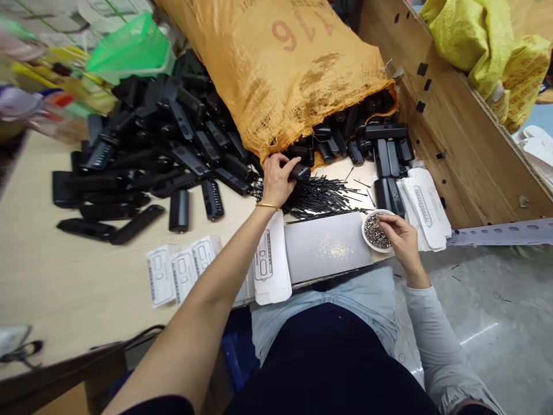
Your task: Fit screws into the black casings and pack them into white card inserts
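Pinching into the white bowl (377, 231) at the table's near edge, the right hand (401, 237) has its fingertips closed among small metal bits; whether any are caught, I cannot tell. Beyond it, past the thin black rods (322, 197), the left hand (276, 180) wraps around a black plastic case (299, 171) at the mouth of the orange sack (285, 75). That case looks light, stiff and smooth, best taken across its narrow sides.

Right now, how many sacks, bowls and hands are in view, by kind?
Orange sack: 1
Yellow sack: 1
White bowl of small metal parts: 1
Hands: 2, left hand on a black part, right hand at the bowl
Total: 5
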`<state>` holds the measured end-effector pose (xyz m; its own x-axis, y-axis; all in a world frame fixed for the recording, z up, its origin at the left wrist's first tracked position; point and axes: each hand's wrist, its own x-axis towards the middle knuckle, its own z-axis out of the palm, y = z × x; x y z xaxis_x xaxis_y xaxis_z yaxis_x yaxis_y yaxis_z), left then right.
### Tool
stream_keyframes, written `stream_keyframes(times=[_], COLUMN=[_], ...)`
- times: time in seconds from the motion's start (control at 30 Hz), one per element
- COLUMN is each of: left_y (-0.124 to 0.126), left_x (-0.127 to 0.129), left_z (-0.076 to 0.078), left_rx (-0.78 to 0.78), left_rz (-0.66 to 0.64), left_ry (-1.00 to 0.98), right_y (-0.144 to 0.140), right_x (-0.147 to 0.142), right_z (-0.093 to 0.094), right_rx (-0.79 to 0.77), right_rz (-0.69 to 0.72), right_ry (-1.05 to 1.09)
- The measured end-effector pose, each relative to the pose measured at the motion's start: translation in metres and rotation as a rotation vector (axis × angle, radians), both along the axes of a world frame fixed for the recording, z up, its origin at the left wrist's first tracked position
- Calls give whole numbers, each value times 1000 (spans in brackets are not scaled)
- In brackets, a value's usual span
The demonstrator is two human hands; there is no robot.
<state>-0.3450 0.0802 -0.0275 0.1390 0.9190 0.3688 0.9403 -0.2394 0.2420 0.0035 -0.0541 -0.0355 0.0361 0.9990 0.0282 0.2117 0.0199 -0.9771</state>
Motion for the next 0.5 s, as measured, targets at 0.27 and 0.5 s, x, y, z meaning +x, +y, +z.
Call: stream_keyframes(times=[0.27,0.5], left_y=[-87,-134], left_x=[50,56], left_z=[45,68], left_rx=[12,-129], left_rz=[-158,-143], left_ry=[-195,-696], right_y=[7,5], right_x=[-50,-84], right_z=[18,18], right_rx=[-25,-96], right_rz=[0,10], right_ry=[271,387])
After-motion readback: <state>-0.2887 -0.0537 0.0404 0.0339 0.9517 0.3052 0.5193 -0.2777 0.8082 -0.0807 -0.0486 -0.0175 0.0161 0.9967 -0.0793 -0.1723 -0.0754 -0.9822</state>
